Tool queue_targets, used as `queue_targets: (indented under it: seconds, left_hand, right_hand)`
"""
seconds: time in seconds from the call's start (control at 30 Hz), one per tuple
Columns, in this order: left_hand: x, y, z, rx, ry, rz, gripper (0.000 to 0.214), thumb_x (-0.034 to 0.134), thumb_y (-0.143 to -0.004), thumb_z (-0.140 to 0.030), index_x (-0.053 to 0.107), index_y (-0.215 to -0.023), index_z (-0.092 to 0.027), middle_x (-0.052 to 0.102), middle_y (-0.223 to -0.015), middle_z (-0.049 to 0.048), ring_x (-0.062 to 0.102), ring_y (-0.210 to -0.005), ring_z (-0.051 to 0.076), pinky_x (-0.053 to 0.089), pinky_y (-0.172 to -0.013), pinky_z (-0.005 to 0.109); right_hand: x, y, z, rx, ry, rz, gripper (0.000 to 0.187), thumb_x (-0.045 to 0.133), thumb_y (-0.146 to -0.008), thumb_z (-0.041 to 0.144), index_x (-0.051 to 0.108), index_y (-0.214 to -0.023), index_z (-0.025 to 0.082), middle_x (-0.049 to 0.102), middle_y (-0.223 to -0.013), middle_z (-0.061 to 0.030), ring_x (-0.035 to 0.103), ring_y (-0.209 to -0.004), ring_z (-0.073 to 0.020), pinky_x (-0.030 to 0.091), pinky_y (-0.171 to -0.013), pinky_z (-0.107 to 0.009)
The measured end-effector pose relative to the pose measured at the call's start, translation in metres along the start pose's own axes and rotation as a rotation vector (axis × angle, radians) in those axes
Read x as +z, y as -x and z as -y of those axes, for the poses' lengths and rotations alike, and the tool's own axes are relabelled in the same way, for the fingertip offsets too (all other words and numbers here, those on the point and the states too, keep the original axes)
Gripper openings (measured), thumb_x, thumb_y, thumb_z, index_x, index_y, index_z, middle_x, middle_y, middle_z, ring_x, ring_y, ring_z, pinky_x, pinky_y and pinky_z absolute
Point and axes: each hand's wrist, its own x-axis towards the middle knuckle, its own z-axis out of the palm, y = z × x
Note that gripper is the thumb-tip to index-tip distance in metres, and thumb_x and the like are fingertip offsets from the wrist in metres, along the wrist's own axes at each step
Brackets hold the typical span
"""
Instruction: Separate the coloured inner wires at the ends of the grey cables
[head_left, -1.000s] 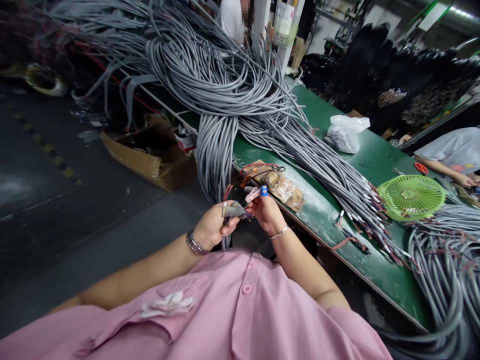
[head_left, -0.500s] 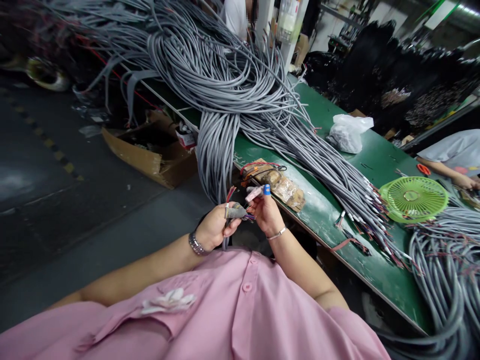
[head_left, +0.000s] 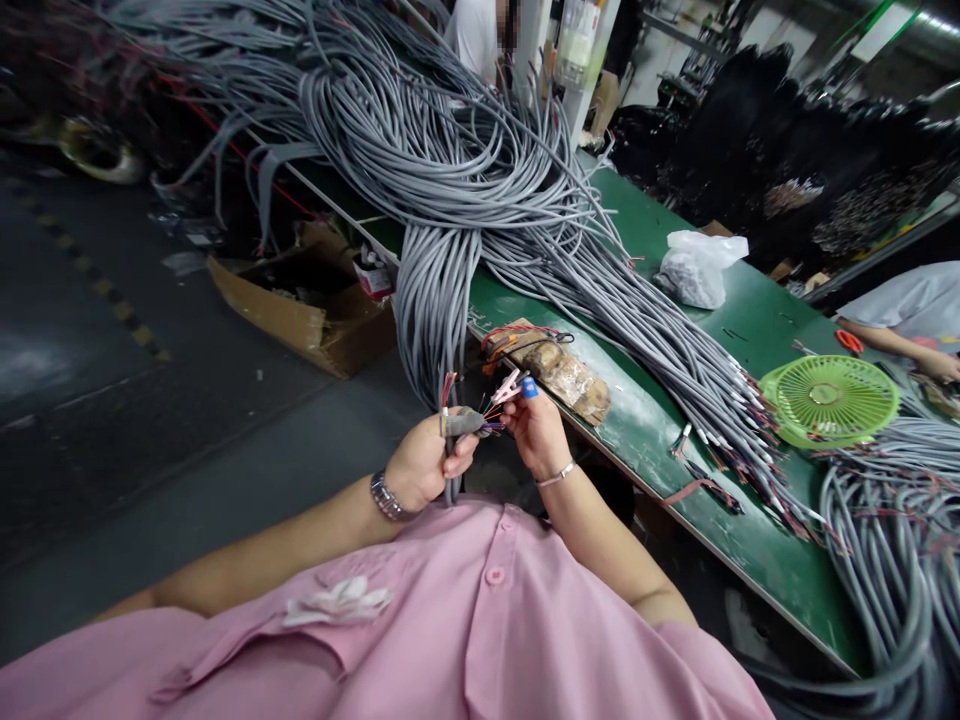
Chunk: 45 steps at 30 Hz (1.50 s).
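My left hand (head_left: 429, 458) is closed around the end of a grey cable (head_left: 452, 488), with a grey cover on one of its digits. Thin coloured wires (head_left: 492, 418) fan out of this grip towards the right, and a few red ones (head_left: 448, 388) stick up above the fist. My right hand (head_left: 538, 435), with blue tape (head_left: 530, 387) on its thumb, is bent with its fingertips at the coloured wires, pinching them. Something pale pink (head_left: 507, 386) shows at those fingertips; whether it is finger wrapping or a small tool I cannot tell.
Long bundles of grey cables (head_left: 420, 180) cover the green table (head_left: 637, 430). A taped block (head_left: 574, 375) lies at its near edge. Further right are a plastic bag (head_left: 701, 268), a green fan (head_left: 829, 400) and a co-worker's arm (head_left: 892, 340). A cardboard box (head_left: 292, 320) stands at left.
The fingers of my right hand have turned slightly, and the pale pink piece now points more upward. My left hand has shifted a little left, still gripping the cable.
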Motion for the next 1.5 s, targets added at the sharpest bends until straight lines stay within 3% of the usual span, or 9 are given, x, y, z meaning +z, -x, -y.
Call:
queue_targets:
  seconds: [0.13,0.33,0.6,0.87,1.03,1.3,1.5]
  left_hand:
    - [-0.003,-0.004,0.0,-0.014,0.029,0.026,0.009,0.061,-0.07,-0.017,0.056,-0.062,-0.014,0.047,-0.042,-0.0035,0.03,-0.025,0.005,0.021,-0.027,0.016]
    - [-0.002,-0.008,0.0,-0.045,0.019,0.018,0.011,0.062,-0.069,-0.019,0.056,-0.062,-0.014,0.047,-0.042,-0.0033,0.03,-0.024,0.005,0.021,-0.027,0.016]
    - [-0.002,-0.012,0.003,-0.059,0.012,-0.007,0.015,0.06,-0.071,-0.021,0.052,-0.06,-0.015,0.046,-0.041,-0.0033,0.03,-0.024,0.005,0.02,-0.026,0.015]
    - [-0.001,-0.004,0.004,-0.018,-0.06,-0.031,0.016,0.065,-0.069,-0.025,0.053,-0.063,-0.016,0.047,-0.04,-0.0039,0.03,-0.024,0.005,0.017,-0.027,0.016]
    - [-0.002,0.001,0.005,0.027,-0.028,-0.012,0.011,0.064,-0.07,-0.023,0.057,-0.067,-0.015,0.047,-0.041,-0.0042,0.03,-0.025,0.005,0.019,-0.028,0.016]
    - [-0.003,-0.005,0.005,0.0,0.093,0.006,0.011,0.058,-0.074,-0.018,0.054,-0.064,-0.015,0.047,-0.042,-0.003,0.031,-0.025,0.005,0.021,-0.028,0.016]
    - [-0.002,-0.005,0.006,0.003,0.104,-0.003,0.011,0.058,-0.074,-0.018,0.055,-0.064,-0.015,0.047,-0.041,-0.0028,0.031,-0.025,0.005,0.022,-0.027,0.016]
  right_hand:
    - [-0.001,-0.002,-0.005,-0.16,0.114,-0.097,0.038,0.068,-0.075,0.054,0.061,-0.074,0.017,0.06,-0.069,0.0007,0.047,-0.055,-0.0074,0.043,-0.054,-0.02]
    - [0.002,-0.01,-0.004,0.128,-0.079,0.134,0.049,0.061,-0.075,0.066,0.064,-0.087,0.019,0.063,-0.075,-0.0013,0.052,-0.061,-0.0102,0.047,-0.058,-0.023]
    - [0.008,-0.016,-0.009,0.084,-0.178,0.009,0.041,0.067,-0.076,0.058,0.066,-0.083,0.017,0.062,-0.07,-0.0003,0.054,-0.06,-0.0101,0.045,-0.056,-0.021]
    - [0.004,-0.007,-0.001,0.208,-0.16,0.141,0.055,0.051,-0.079,0.071,0.065,-0.085,0.018,0.065,-0.075,-0.0029,0.057,-0.063,-0.0118,0.048,-0.059,-0.023]
    - [0.002,-0.002,-0.001,0.104,-0.129,0.119,0.035,0.067,-0.078,0.052,0.065,-0.085,0.018,0.06,-0.071,0.0009,0.053,-0.061,-0.0091,0.047,-0.057,-0.02]
    - [0.003,-0.003,-0.003,0.096,-0.104,0.088,0.034,0.071,-0.074,0.051,0.061,-0.082,0.019,0.058,-0.069,0.0024,0.049,-0.057,-0.008,0.046,-0.055,-0.02]
    - [0.0,-0.01,-0.013,-0.189,0.116,-0.141,0.038,0.07,-0.073,0.053,0.055,-0.069,0.018,0.053,-0.058,0.005,0.041,-0.05,-0.0066,0.036,-0.05,-0.02]
